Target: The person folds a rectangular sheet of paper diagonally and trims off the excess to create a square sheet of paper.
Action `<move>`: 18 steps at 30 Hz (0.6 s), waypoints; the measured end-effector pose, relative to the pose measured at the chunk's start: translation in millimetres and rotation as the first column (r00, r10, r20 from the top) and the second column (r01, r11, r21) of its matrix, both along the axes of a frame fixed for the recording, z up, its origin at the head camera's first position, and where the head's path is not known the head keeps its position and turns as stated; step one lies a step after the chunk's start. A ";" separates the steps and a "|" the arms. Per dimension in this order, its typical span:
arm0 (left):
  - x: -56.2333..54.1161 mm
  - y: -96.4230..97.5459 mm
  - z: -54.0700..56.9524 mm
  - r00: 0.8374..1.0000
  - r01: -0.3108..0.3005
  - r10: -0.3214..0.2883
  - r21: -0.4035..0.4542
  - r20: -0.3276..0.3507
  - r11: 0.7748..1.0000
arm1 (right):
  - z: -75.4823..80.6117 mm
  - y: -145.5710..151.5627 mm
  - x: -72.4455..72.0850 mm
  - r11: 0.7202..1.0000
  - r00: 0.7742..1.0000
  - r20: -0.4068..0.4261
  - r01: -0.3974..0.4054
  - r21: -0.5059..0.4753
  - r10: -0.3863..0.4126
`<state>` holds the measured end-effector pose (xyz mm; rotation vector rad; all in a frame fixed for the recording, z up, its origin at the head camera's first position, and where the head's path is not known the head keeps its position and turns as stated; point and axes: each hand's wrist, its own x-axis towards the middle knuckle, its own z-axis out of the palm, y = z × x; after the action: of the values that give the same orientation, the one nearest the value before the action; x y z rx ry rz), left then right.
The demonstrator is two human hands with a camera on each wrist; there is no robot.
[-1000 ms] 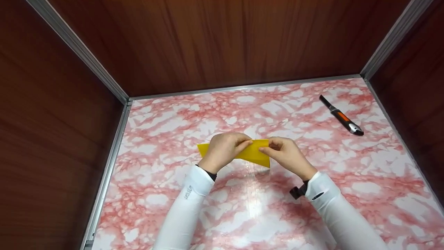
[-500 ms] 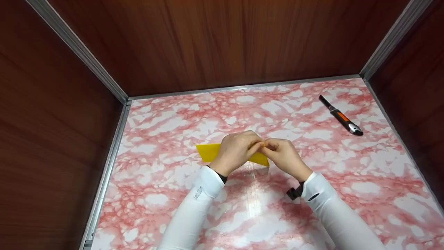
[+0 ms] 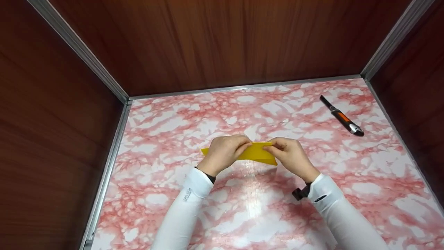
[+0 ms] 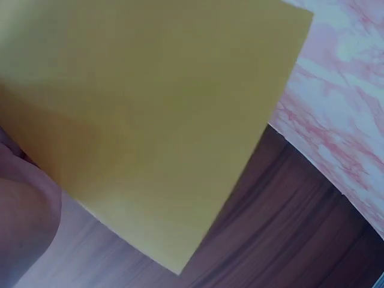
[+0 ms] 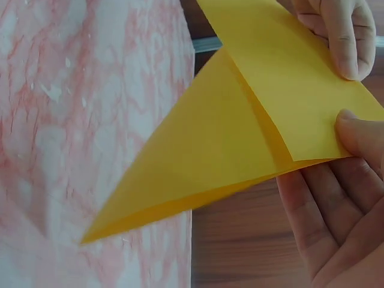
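Note:
A folded sheet of yellow paper (image 3: pixel 256 151) is held up above the table between both hands. My left hand (image 3: pixel 224 150) pinches its far edge near the middle and covers part of it. At the right end of that edge, my right hand (image 3: pixel 291 155) grips the paper between thumb and fingers. The right wrist view shows a folded-over flap of the yellow paper (image 5: pixel 300 84), with the right thumb (image 5: pixel 360 135) on it and the other fingers behind. In the left wrist view a broad face of the yellow paper (image 4: pixel 156 120) hides most of the left hand (image 4: pixel 27 210).
A black utility knife (image 3: pixel 341 116) with an orange inlay lies at the back right of the pink-and-white marbled table (image 3: pixel 194 118). Brown wood-grain panels (image 3: pixel 222 45) with metal edging close in the back and both sides.
The left hand moved right along the paper's edge until it met the right hand, then slid back left. Both hands still hold the paper, now slightly farther right.

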<state>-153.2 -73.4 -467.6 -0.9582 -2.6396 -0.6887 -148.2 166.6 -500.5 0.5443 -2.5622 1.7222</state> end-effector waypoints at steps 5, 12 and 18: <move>0.0 -4.6 2.0 0.999 -0.003 0.003 0.002 0.035 1.000 | 0.4 0.8 -0.9 1.000 1.000 0.009 0.003 -0.004 -0.003; -1.7 -16.4 3.2 0.996 -0.051 0.051 -0.004 0.078 0.999 | 6.0 10.0 -2.6 0.999 0.998 0.036 0.045 -0.020 -0.044; -2.7 -25.6 2.4 0.995 -0.077 0.077 0.000 0.068 0.997 | 7.8 17.6 -4.3 0.996 0.996 0.011 0.086 -0.007 -0.086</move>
<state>-155.9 -99.0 -465.2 -0.8419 -2.7179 -0.7193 -152.5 184.2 -492.7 0.4184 -2.5444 1.7110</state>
